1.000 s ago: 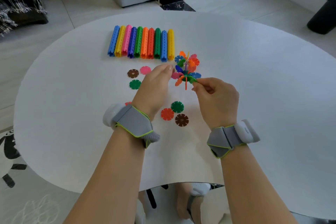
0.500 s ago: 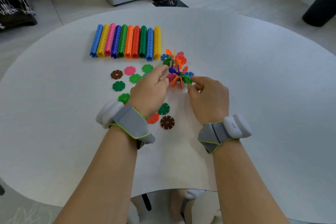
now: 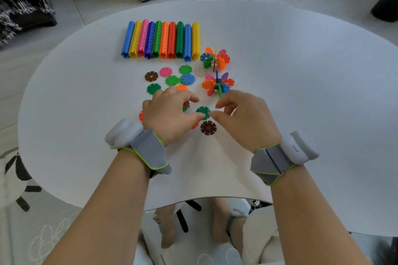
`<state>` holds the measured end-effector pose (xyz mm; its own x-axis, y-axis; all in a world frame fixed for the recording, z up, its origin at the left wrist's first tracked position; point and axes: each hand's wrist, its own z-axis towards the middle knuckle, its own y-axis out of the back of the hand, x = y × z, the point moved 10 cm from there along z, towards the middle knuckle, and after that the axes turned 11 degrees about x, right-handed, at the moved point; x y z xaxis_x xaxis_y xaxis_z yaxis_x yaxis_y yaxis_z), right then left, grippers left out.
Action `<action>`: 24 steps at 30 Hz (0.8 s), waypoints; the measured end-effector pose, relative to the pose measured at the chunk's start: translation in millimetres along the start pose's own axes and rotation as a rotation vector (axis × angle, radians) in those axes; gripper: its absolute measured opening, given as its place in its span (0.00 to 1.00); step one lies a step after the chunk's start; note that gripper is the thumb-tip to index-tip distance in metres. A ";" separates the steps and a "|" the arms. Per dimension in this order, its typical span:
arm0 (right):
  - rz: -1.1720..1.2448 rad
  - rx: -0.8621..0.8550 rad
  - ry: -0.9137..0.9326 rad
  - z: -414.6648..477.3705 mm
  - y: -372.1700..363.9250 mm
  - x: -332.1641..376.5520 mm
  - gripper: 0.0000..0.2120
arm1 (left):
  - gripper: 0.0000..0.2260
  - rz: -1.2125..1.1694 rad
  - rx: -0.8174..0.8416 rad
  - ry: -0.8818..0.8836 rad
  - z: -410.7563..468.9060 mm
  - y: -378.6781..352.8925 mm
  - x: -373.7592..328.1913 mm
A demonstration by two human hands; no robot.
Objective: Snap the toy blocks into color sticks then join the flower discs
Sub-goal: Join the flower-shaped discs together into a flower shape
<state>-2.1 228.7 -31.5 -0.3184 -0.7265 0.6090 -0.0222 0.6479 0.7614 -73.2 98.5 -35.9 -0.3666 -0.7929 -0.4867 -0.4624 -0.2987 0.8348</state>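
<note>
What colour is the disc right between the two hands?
The disc is dark green, clearest in the head view.

Left hand (image 3: pixel 170 112): thin ring (image 3: pixel 167 92) on one finger, near the knuckle; back from the fingers at the wrist sits the left strap (image 3: pixel 148 148), grey fabric edged in lime green, with the left white unit (image 3: pixel 122 133), a rounded plastic pod, on the side away from the thumb. Right hand (image 3: pixel 243 116): behind the fingers the right strap (image 3: pixel 269 161), same grey fabric with lime-green piping, folds over at a small round fastener, and the right white unit (image 3: pixel 299 148), on the little-finger side, bears a short slot-like mark on its face.
</note>
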 end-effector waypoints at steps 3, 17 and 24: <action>-0.091 0.144 0.012 -2.9 -13.8 5.3 0.16 | 0.16 0.043 0.015 -0.012 -1.5 -4.3 -4.1; -0.117 0.134 -0.044 5.0 -17.3 2.2 0.08 | 0.14 0.114 0.028 -0.018 8.1 -12.4 -9.6; -0.159 0.139 -0.066 11.4 -19.0 -0.5 0.14 | 0.13 0.166 0.066 -0.009 9.6 -13.5 -5.1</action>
<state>-12.3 219.4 -48.8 -0.3615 -0.8086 0.4642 -0.2060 0.5549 0.8060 -72.8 111.7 -47.2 -0.4494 -0.8237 -0.3458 -0.4467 -0.1280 0.8855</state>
